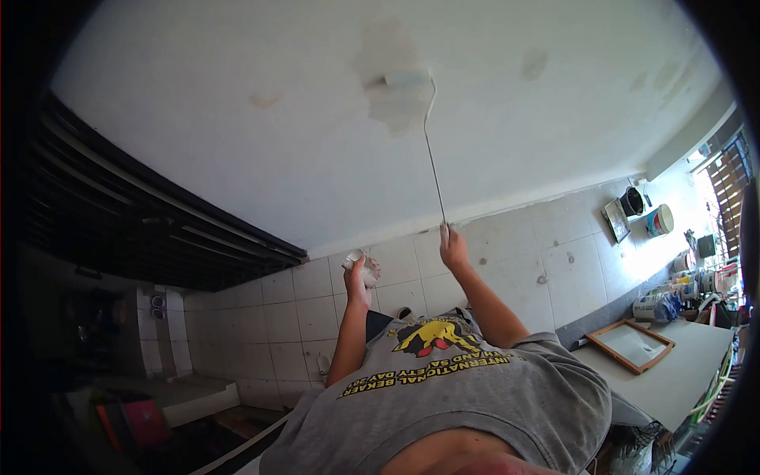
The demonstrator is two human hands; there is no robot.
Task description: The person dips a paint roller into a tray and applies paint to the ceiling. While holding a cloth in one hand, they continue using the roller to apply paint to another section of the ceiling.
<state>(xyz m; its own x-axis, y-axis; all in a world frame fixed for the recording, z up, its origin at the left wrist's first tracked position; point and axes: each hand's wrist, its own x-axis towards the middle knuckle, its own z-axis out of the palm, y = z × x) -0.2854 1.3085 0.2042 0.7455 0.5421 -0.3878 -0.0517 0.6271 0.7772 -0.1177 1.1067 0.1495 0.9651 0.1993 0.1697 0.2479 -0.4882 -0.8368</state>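
Note:
My right hand (453, 248) is wrapped round the grip of a paint roller (432, 150). The roller's long thin metal rod reaches up the white wall (301, 119). Its pale roller head (408, 78) lies across a greyish-beige patch (385, 47) on that wall and looks slightly blurred. Lower and to the left, my left hand (359, 283) is closed on a small, crumpled whitish thing (354, 258). Whether that is cloth, paper or plastic I cannot make out.
Dark slatted metalwork (158, 214) runs along the left. At right, a paint tray (616, 220), a black bucket (632, 201) and a white bucket (659, 221) stand on the tiled floor (507, 277). A wood-framed panel (632, 346) lies on a pale table (697, 372).

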